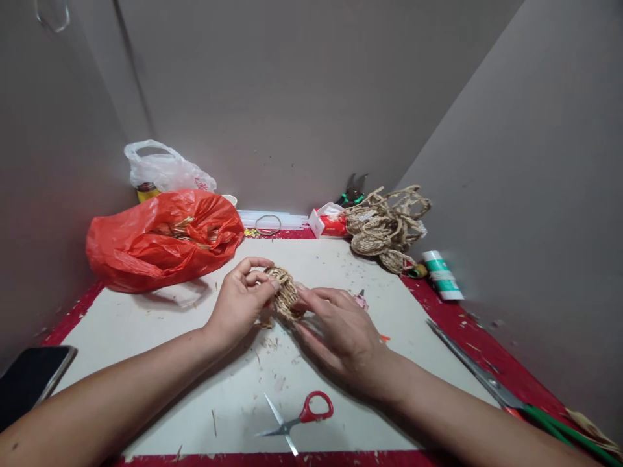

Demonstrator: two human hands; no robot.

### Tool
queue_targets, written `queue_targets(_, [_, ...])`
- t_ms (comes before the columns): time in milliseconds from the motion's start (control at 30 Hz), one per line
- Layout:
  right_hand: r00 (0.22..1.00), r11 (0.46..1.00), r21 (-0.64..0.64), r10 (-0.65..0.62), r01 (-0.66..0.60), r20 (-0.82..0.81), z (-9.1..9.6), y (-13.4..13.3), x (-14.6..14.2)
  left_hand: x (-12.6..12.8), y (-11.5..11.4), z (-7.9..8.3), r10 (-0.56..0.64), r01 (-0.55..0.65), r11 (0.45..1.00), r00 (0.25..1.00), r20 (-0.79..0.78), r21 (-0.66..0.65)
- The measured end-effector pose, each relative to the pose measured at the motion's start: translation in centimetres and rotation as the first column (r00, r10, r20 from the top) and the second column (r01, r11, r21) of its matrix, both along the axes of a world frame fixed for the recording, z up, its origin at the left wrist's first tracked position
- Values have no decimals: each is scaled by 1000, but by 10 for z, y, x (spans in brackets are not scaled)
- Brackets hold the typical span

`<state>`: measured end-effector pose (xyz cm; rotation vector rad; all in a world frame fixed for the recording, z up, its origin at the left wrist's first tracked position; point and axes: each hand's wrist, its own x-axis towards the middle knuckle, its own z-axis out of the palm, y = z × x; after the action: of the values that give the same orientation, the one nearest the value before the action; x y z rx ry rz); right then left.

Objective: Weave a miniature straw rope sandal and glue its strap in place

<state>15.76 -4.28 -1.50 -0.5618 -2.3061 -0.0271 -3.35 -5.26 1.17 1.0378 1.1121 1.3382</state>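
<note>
Between my two hands is a small woven piece of tan straw braid, held just above the white board. My left hand pinches its upper left edge with thumb and fingers. From the other side my right hand grips its lower right edge, and the fingertips are partly hidden behind the weave. A short loose end of braid hangs below my left fingers. Nearer to me, scissors with red handles lie with their blades apart on the board.
The white board carries straw scraps. At the back left sits a red plastic bag with straw inside. A heap of braided straw cord, a tissue pack and a green-white roll stand right. Large shears and a phone flank the board.
</note>
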Motion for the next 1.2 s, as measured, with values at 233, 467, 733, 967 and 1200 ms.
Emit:
queue_targets(233, [992,990,-135,30,-47,-119,12,-6,4,0,1,-1,-2,2,1000,1000,4,-20])
queue_targets(467, [980,984,-174,-8,-28,-199,18,9,-1,1,-3,2,-141,139,989,989,-45,-48])
queue_targets(733, [994,978,-205,24,-46,-108,10,14,-3,2,-4,4,-256,251,965,964,-66,-80])
queue_targets(967, [993,964,-261,28,-58,-119,6,16,0,3,-4,0,-285,281,954,958,-27,-109])
queue_targets(1200, [939,923,-383,-146,16,-311,29,14,10,2,1,-4,-226,221,969,973,-36,-115])
